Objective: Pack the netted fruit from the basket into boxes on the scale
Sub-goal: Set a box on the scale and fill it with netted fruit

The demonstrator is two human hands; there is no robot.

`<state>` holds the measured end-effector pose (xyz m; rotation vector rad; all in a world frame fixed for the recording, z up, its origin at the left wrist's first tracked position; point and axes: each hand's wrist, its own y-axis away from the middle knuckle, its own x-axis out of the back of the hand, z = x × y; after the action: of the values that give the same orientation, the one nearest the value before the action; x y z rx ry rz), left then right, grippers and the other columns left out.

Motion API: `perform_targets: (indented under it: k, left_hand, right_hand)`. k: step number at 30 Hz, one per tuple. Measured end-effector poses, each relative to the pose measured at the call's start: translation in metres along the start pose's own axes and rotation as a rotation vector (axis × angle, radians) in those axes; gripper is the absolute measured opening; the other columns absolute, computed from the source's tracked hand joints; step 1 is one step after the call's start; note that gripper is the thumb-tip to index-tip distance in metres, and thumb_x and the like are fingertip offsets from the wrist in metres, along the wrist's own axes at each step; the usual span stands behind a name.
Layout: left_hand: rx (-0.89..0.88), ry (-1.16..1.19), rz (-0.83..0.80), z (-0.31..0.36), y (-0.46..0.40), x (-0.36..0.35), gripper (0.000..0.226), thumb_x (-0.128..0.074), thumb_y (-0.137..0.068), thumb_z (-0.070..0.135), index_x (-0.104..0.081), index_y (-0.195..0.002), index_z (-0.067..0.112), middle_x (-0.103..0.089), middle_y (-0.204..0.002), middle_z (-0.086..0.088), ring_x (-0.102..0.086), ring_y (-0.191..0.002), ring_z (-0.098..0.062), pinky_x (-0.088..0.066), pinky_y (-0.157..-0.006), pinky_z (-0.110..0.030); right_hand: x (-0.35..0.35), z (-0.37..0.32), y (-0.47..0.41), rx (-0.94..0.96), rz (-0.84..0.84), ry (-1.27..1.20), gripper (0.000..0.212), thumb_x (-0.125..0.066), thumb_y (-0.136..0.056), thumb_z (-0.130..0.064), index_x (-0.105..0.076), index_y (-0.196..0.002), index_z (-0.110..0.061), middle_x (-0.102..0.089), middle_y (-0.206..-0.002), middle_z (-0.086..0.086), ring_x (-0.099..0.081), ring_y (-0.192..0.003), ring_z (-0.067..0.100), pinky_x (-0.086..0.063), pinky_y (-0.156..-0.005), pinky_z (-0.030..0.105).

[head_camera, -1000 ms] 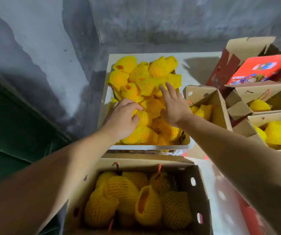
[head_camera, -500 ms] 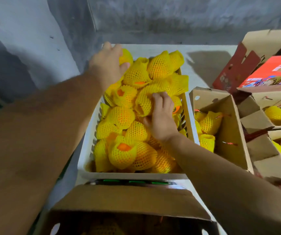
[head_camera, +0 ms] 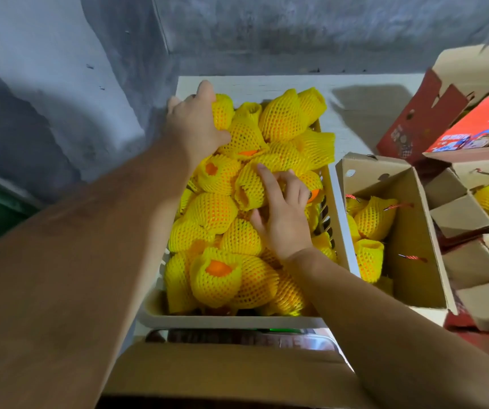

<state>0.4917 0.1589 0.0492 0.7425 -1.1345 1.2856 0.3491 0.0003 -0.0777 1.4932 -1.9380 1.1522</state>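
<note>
Yellow netted fruit [head_camera: 216, 208] filling white basket [head_camera: 237, 321], heaped. Left hand [head_camera: 193, 125] reaching to far left corner, fingers curling round one netted piece [head_camera: 222, 110]. Right hand [head_camera: 284, 214] lying mid-heap, fingers spread, touching nets, gripping nothing. Box [head_camera: 414, 231] just right of basket holding few fruit. Red carton [head_camera: 473, 128] printing too blurred for reading.

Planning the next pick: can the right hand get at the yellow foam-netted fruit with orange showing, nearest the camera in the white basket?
Probably yes: that netted fruit lies uncovered on top, just left of the right hand.
</note>
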Motion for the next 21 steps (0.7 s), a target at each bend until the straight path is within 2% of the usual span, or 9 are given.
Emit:
perform_targets:
  k: [6,9,11,14,16,17,18,19,21]
  left_hand:
    - [-0.058,-0.155,0.08,0.005,0.013,-0.002,0.066,-0.085,-0.074,0.034,-0.05,-0.126,0.015,-0.058,-0.126,-0.012,-0.049,-0.117,-0.041,-0.04,-0.092,-0.047]
    - [-0.16,-0.243,0.17,0.012,0.027,0.007,0.065,-0.084,-0.072,0.028,-0.051,-0.126,0.014,-0.054,-0.128,-0.011,-0.048,-0.122,-0.041,-0.041,-0.098,-0.047]
    - [-0.192,-0.167,0.218,0.022,0.041,0.017,0.064,-0.083,-0.073,0.024,-0.051,-0.127,0.014,-0.05,-0.132,-0.012,-0.053,-0.116,-0.04,-0.045,-0.094,-0.049]
    - [-0.133,0.244,0.326,0.04,0.078,0.033,0.064,-0.082,-0.076,0.019,-0.05,-0.131,0.014,-0.047,-0.133,-0.011,-0.057,-0.116,-0.036,-0.049,-0.092,-0.046]
    - [-0.006,0.595,0.399,0.051,0.117,0.045,0.062,-0.084,-0.078,0.017,-0.049,-0.129,0.016,-0.053,-0.127,-0.005,-0.06,-0.118,-0.023,-0.052,-0.096,-0.038]
    - [0.112,0.787,0.402,0.059,0.139,0.051,0.056,-0.085,-0.079,0.019,-0.051,-0.124,0.023,-0.061,-0.119,0.001,-0.065,-0.11,-0.012,-0.055,-0.091,-0.032]
    - [0.247,0.983,0.371,0.067,0.161,0.06,0.048,-0.084,-0.079,0.027,-0.055,-0.117,0.029,-0.068,-0.107,0.011,-0.069,-0.098,-0.001,-0.056,-0.08,-0.025]
    - [0.363,1.172,0.298,0.073,0.184,0.069,0.042,-0.081,-0.077,0.037,-0.058,-0.112,0.034,-0.072,-0.097,0.017,-0.071,-0.09,0.002,-0.057,-0.073,-0.023]
    - [0.501,1.461,0.117,0.081,0.232,0.083,0.044,-0.075,-0.075,0.047,-0.064,-0.117,0.04,-0.077,-0.101,0.019,-0.076,-0.095,-0.008,-0.063,-0.071,-0.032]
  right_hand:
    - [0.004,-0.002,-0.001,-0.039,-0.061,-0.065,0.075,-0.072,-0.088,-0.019,-0.037,-0.153,-0.031,-0.03,-0.143,0.003,-0.015,-0.148,0.03,-0.032,-0.098,0.036]
    - [0.013,-0.007,-0.006,-0.058,-0.135,-0.095,0.075,-0.071,-0.088,-0.016,-0.036,-0.152,-0.031,-0.027,-0.143,0.002,-0.014,-0.145,0.029,-0.035,-0.107,0.044]
    - [0.024,-0.015,-0.01,-0.089,-0.156,-0.164,0.075,-0.072,-0.084,-0.013,-0.038,-0.149,-0.031,-0.028,-0.139,0.003,-0.02,-0.134,0.027,-0.032,-0.114,0.049]
    - [0.046,-0.028,-0.008,-0.238,0.003,-0.284,0.071,-0.078,-0.082,-0.021,-0.044,-0.144,-0.026,-0.035,-0.136,0.008,-0.031,-0.125,0.027,-0.026,-0.105,0.037]
    - [0.067,-0.041,-0.003,-0.36,0.147,-0.327,0.07,-0.085,-0.08,-0.029,-0.047,-0.138,-0.017,-0.042,-0.134,0.008,-0.038,-0.124,0.025,-0.027,-0.101,0.033]
    - [0.081,-0.049,0.001,-0.386,0.194,-0.403,0.067,-0.087,-0.08,-0.027,-0.048,-0.133,-0.014,-0.047,-0.128,0.005,-0.044,-0.121,0.019,-0.032,-0.101,0.03]
    - [0.098,-0.059,0.005,-0.385,0.213,-0.529,0.062,-0.087,-0.082,-0.023,-0.046,-0.128,-0.014,-0.051,-0.12,0.001,-0.05,-0.113,0.007,-0.038,-0.099,0.025]
    - [0.116,-0.072,0.01,-0.369,0.193,-0.683,0.057,-0.085,-0.084,-0.019,-0.044,-0.124,-0.017,-0.056,-0.113,-0.001,-0.056,-0.103,-0.003,-0.043,-0.091,0.018]
    - [0.155,-0.1,0.03,-0.297,0.091,-0.937,0.05,-0.079,-0.087,-0.017,-0.046,-0.124,-0.021,-0.067,-0.108,-0.002,-0.065,-0.093,-0.005,-0.05,-0.081,0.016]
